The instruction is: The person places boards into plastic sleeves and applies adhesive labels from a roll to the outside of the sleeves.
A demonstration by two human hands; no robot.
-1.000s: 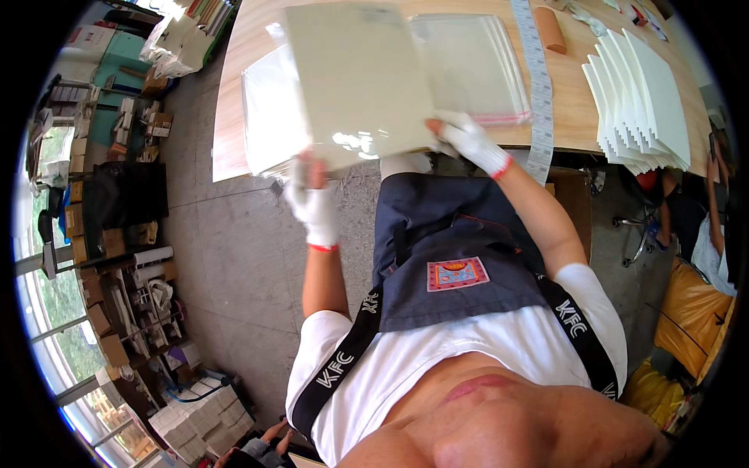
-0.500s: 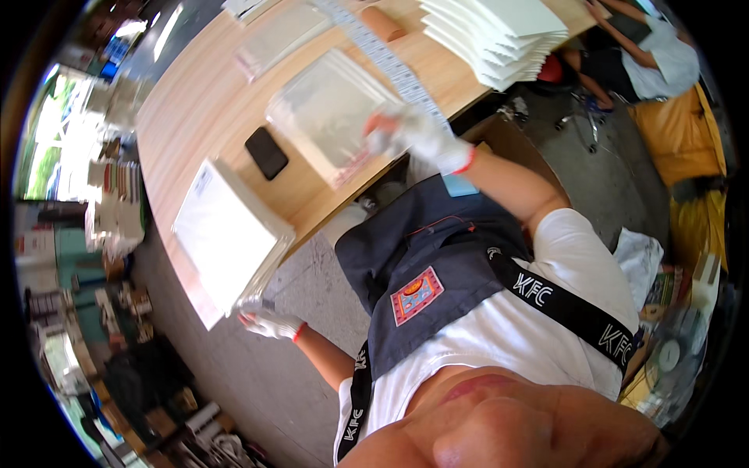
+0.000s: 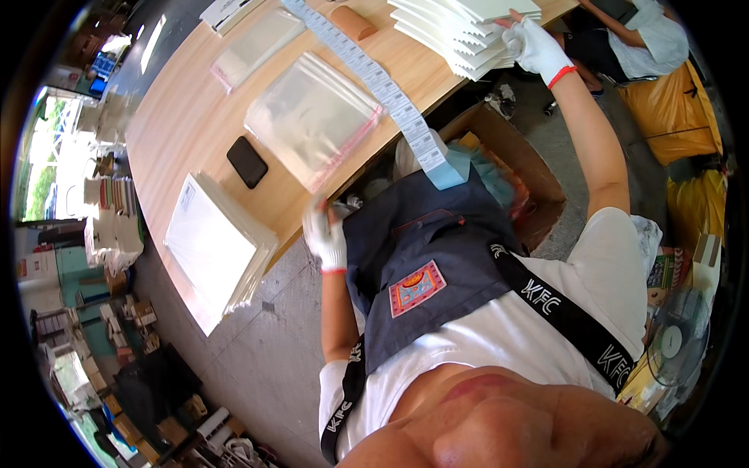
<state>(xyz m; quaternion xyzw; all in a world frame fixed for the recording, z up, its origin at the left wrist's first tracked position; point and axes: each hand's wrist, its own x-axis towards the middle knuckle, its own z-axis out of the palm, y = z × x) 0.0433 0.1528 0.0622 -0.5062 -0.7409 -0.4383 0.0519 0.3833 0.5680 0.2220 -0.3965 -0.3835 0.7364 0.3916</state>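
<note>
My right hand (image 3: 538, 53), in a white glove with a red cuff, is at the near right edge of a stack of white boards (image 3: 449, 35). Its fingertips close on the edge of the top board. My left hand (image 3: 324, 236), gloved the same way, hangs over the table's near edge, and motion smears its fingers. Beyond it lies a pile of clear plastic sleeves (image 3: 312, 117) with a pinkish edge strip. On the table's left part rests a stack of white sheets in clear sleeves (image 3: 214, 242).
A dark phone (image 3: 247, 162) lies on the wooden table (image 3: 168, 140). A long strip of printed labels (image 3: 367, 70) runs over the near edge towards my apron. A cardboard box (image 3: 538, 183) stands below the table. Another person (image 3: 647, 43) sits at the far right.
My right hand has moved from above the clear sleeves to the white board stack. My left hand has left the sleeved stack and swung right along the table edge.
</note>
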